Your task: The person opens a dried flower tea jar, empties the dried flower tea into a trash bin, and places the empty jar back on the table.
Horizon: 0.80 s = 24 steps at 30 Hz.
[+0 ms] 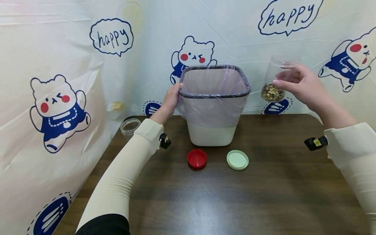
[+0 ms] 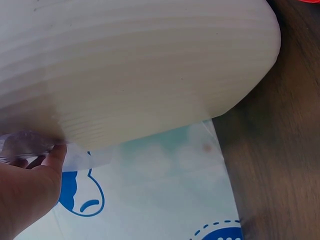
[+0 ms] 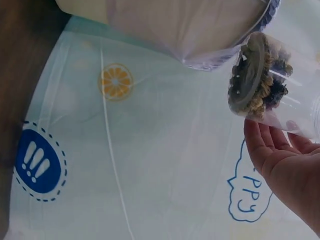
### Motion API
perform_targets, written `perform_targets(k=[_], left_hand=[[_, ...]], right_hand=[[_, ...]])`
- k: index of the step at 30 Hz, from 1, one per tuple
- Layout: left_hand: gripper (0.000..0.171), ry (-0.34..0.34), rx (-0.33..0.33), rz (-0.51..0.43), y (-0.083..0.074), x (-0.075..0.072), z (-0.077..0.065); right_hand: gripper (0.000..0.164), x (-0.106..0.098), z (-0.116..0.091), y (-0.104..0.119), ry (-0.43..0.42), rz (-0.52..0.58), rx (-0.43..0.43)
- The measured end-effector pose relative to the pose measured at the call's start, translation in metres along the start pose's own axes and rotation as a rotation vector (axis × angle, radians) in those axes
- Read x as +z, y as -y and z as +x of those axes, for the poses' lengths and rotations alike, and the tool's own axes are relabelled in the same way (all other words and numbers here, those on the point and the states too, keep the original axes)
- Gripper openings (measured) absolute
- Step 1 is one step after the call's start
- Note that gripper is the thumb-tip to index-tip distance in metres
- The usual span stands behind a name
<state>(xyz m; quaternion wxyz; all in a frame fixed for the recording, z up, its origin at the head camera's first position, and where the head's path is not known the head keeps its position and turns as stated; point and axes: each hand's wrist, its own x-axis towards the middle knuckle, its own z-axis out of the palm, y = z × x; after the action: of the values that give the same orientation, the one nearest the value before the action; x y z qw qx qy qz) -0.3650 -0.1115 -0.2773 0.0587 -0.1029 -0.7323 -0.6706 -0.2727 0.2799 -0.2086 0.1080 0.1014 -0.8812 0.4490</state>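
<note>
A white trash bin (image 1: pixel 211 136) lined with a clear plastic bag (image 1: pixel 212 110) stands upright toward the back of the table. My left hand (image 1: pixel 171 99) grips its left upper edge; in the left wrist view the fingers pinch the liner beside the bin wall. To the right of the bin, my right hand (image 1: pixel 305 84) holds a clear jar (image 1: pixel 271 73) in the air, slightly tilted. Dried flower heads (image 1: pixel 272 93) lie in the bottom of the jar, seen also through its base in the right wrist view. No lid shows on that jar's top.
A red lid (image 1: pixel 197 159) and a pale green lid (image 1: pixel 237 160) lie on the brown table (image 1: pixel 205 202) in front of the bin. Behind my left forearm stands another clear jar (image 1: pixel 129 126), uncovered. A printed cloth (image 1: pixel 152 49) hangs behind the table and along its left side.
</note>
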Motion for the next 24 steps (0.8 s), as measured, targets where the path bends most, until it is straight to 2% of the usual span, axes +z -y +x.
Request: perform_targets(k=[9,17,24], left_hand=[[0.028,-0.003,-0.006,0.007,-0.001,-0.001,-0.001],[0.027,-0.004,-0.009,0.013,-0.001,-0.002,-0.001],[0.026,-0.002,-0.007,-0.004,0.0,-0.003,0.0]], right_hand=[[0.074,-0.001,0.016,0.015,-0.049,-0.025,0.017],[0.08,0.005,0.027,0.031,-0.053,-0.147,0.022],[0.08,0.016,0.037,0.046,-0.055,-0.256,-0.068]])
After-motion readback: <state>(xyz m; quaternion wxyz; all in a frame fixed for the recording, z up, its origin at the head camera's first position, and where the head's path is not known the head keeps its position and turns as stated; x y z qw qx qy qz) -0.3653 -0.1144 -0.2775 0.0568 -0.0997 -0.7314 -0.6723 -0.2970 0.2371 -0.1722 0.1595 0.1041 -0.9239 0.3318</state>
